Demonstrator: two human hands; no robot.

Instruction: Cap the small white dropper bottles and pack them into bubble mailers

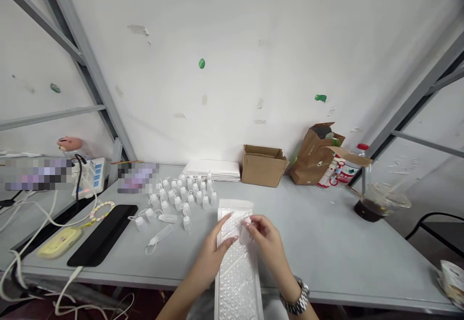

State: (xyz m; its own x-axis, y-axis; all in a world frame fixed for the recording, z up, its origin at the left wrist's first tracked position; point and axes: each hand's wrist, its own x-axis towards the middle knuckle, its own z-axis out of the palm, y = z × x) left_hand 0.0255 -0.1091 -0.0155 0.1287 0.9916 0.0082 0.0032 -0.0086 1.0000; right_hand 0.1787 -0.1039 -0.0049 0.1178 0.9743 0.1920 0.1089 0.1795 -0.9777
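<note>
Head view. Matte grey tabletop [319, 247], under the fingers; white scuffed wall [235, 44], beyond them. Right hand [266, 233]: fingertips pinching one small translucent white plastic bottle [245, 235], over a white bubble-padded mailer [237, 276]. Left hand [215, 245]: thumb and fingers parted, on the mailer. Left of fingers: clustered white capped bottles [178, 203], flat black slab [103, 235]. Beyond: open brown cardboard box [263, 169]. Far right: clear cup [377, 206], dark liquid.

Both forearms [184, 288] reach forward, left hand [213, 248] with fingers [222, 222] spread, right hand [268, 237] seemingly pinched.
</note>
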